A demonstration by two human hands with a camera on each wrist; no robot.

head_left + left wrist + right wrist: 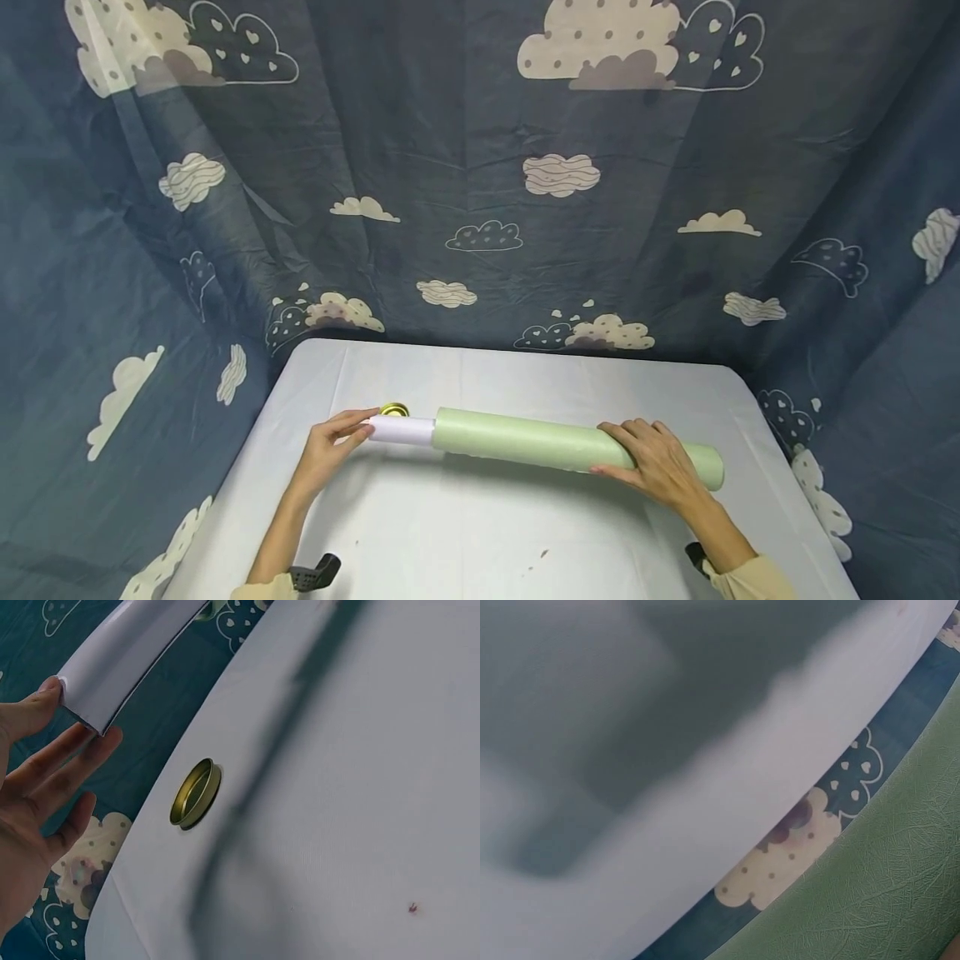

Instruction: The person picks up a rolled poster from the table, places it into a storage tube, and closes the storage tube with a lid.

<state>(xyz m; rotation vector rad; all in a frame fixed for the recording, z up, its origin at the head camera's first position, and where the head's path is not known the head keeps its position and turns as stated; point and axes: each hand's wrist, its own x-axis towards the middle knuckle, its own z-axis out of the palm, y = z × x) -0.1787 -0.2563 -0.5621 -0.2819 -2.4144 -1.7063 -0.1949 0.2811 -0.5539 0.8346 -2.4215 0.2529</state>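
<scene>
A long pale green tube (517, 439) is held level above the table, a white roll (405, 431) sticking out of its left end. My left hand (330, 450) pinches the roll's outer end between thumb and fingers. In the left wrist view the white roll (127, 660) looks smooth, its end edge between thumb and fingertips of the left hand (45, 772). My right hand (652, 462) grips the tube near its right end, fingers over the top and thumb in front. The textured green tube (870, 892) fills the lower right of the right wrist view, where the hand is almost wholly hidden.
A gold metal lid (393, 409) lies on the white table (465, 533) just beyond the left hand; the left wrist view shows the lid (196, 793) with its rim upward. Dark blue curtains (465, 125) with cloud prints hang behind and at both sides.
</scene>
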